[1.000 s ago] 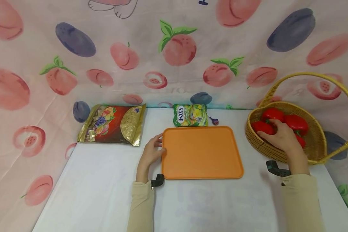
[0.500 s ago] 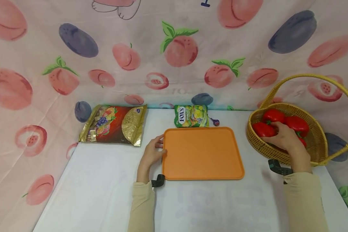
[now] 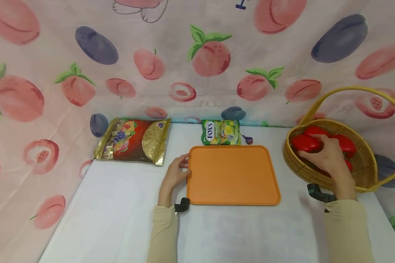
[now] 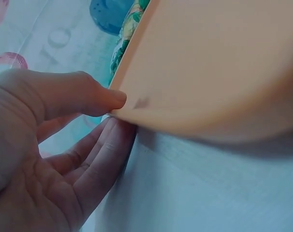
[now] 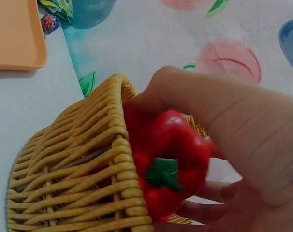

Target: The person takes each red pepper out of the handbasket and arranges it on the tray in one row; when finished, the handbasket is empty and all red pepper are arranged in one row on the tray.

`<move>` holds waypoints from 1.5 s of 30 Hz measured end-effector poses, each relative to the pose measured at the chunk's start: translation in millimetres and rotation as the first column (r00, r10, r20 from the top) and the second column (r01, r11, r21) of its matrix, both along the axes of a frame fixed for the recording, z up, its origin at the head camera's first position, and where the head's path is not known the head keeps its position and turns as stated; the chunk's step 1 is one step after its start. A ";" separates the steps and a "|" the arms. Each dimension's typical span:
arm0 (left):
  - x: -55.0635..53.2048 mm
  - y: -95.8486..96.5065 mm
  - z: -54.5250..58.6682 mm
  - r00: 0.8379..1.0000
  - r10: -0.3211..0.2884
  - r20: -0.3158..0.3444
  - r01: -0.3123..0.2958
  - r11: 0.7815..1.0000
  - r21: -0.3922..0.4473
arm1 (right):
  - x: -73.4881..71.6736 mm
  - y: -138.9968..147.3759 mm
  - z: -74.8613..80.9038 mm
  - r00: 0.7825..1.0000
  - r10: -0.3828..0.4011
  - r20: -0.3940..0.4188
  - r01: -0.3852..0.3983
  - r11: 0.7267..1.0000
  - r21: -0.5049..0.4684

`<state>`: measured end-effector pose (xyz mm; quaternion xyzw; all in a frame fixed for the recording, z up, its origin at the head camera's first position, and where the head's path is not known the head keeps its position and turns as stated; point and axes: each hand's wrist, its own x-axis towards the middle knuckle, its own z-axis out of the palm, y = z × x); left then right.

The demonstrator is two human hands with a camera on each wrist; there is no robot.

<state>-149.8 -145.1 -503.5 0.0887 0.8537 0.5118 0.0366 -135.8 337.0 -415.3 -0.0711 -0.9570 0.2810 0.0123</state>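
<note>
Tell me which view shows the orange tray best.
The head view: the orange tray shows nearly whole there, all four corners in frame. The left wrist view has only part of it, pinched by the left hand; the right wrist view catches just one corner.

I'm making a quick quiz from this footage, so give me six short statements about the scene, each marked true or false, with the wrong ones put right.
1. The left hand pinches the edge of the tray. True.
2. Red peppers lie in the basket. True.
3. The basket stands to the left of the tray. False: it stands to the right.
4. The Fox's bag lies just beyond the tray's far edge. True.
5. The right hand holds the Fox's bag. False: it grips a pepper.
6. The tray is green. False: it is orange.
</note>
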 end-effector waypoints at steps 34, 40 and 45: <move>-0.5 2.4 0.6 1.000 -0.005 -0.004 0.004 0.999 -0.053 | -5.2 -47.0 35.8 0.976 -0.086 -0.202 0.061 0.990 -0.128; -1.2 2.5 -0.2 1.000 -0.014 0.000 0.014 0.998 -0.056 | -13.3 -67.6 34.1 0.974 -0.006 -0.225 -0.021 0.993 -0.120; -1.4 3.2 -1.4 1.000 -0.005 0.000 0.005 0.998 -0.061 | -22.0 -89.6 25.4 0.976 0.062 -0.208 -0.088 0.989 -0.119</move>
